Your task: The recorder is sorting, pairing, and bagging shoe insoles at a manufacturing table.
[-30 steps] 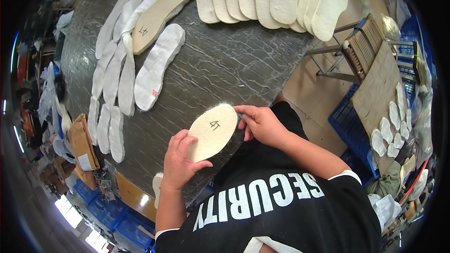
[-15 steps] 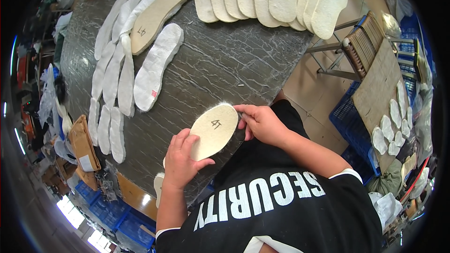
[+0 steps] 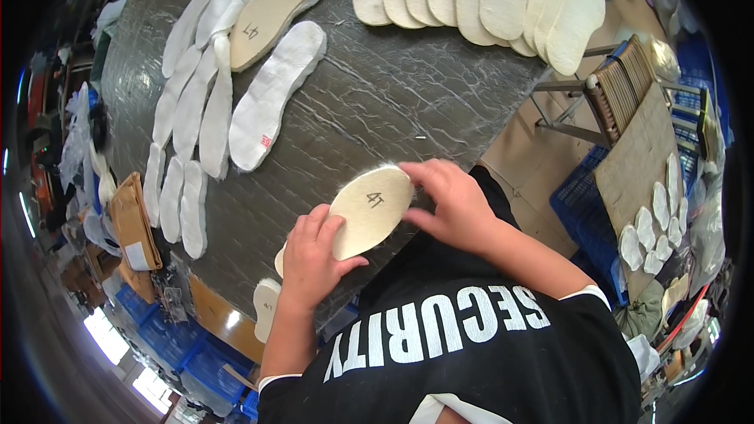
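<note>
A cream felt insole (image 3: 371, 212) with a dark handwritten mark lies slanted over the near part of the table, white fluff showing along its far edge. My left hand (image 3: 312, 255) covers its lower left part and grips it, thumb stretched along the near side. At the rounded upper right end is my right hand (image 3: 455, 208), its fingertips by the rim and the thumb spread apart from them. A smaller pale insole piece (image 3: 267, 308) sits beside my left wrist at the table edge.
Overlapping cream insoles (image 3: 479, 0) line the far side of the dark creased table (image 3: 353, 102). White fleecy insoles (image 3: 276, 98) and a tan one (image 3: 283, 8) lie left. At right stand a metal-legged stool (image 3: 620, 82), a board (image 3: 640, 157) with white pieces, and a blue crate (image 3: 577, 196).
My right hand's thumb and fingers have opened from a pinch at the insole's rim. My left hand keeps its hold. The whole view has shifted slightly.
</note>
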Tool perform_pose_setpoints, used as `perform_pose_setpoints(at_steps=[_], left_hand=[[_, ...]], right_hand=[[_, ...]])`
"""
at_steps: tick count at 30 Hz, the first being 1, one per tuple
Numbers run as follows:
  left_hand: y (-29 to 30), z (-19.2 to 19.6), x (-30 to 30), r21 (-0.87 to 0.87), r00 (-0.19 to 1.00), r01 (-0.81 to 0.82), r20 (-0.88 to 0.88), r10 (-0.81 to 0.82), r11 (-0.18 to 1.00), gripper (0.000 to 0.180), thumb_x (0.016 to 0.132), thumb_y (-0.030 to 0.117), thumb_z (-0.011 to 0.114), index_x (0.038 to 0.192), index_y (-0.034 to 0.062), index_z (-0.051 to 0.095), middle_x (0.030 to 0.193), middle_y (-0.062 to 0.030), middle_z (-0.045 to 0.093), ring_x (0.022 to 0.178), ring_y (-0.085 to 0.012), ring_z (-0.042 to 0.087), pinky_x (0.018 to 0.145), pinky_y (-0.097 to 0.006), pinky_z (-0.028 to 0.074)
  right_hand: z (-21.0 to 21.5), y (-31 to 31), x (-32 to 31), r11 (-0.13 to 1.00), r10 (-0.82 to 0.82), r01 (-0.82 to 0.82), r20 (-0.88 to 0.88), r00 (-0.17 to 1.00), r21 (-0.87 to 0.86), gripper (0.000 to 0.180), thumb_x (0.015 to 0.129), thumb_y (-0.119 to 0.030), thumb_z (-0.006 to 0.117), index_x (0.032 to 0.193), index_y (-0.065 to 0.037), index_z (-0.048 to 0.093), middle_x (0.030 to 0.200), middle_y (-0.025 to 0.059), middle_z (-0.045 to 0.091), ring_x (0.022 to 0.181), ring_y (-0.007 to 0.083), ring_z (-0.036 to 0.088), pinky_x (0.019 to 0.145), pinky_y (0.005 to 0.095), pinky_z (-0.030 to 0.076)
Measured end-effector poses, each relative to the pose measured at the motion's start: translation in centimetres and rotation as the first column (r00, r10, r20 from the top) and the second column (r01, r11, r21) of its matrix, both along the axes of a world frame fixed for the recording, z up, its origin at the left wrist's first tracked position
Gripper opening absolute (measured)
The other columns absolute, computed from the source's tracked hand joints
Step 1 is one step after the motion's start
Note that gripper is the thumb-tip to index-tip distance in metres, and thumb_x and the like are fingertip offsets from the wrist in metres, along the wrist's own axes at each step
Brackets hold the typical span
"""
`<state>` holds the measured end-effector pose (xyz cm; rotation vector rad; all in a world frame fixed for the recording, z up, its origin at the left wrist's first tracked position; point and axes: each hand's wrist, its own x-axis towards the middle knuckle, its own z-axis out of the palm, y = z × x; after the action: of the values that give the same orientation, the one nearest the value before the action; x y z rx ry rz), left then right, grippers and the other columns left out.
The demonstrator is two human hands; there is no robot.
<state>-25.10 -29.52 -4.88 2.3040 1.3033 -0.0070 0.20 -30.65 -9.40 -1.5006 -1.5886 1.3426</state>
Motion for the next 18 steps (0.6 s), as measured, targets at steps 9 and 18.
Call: perform_pose_setpoints(at_steps=[9, 18], left_hand=[[0.0, 1.7, -0.5, -0.015, 1.0, -0.004, -0.016, 0.004, 1.0, 0.078, 0.056, 0.052, 0.076, 0.115, 0.0048, 0.055, 0.124, -0.0115, 0.051, 0.099, -0.0311, 0.055, 0.083, -0.043, 0.045], [-2.5, 2.2, -7.5, -0.486, 0.644, -0.564, 0.248, 0.724, 0.668, 0.034, 0.072, -0.007, 0.067, 0.104, -0.0004, 0.056, 0.092, -0.0049, 0.062, 0.082, -0.0115, 0.057, 0.074, -0.026, 0.047]], right_hand=[[0.7, 2.6, -4.2, 0.773, 0.466, -0.583, 0.398, 0.79, 0.252, 0.102, 0.05, -0.022, 0.085, 0.141, -0.025, 0.038, 0.134, 0.0087, 0.046, 0.129, 0.0249, 0.04, 0.112, 0.0558, 0.016], [2.6, 3.9, -5.3, 0.759, 0.49, -0.583, 0.336, 0.805, 0.291, 0.075, 0.064, -0.03, 0.079, 0.13, -0.011, 0.048, 0.132, 0.011, 0.048, 0.129, 0.0283, 0.04, 0.11, 0.0548, 0.019]])
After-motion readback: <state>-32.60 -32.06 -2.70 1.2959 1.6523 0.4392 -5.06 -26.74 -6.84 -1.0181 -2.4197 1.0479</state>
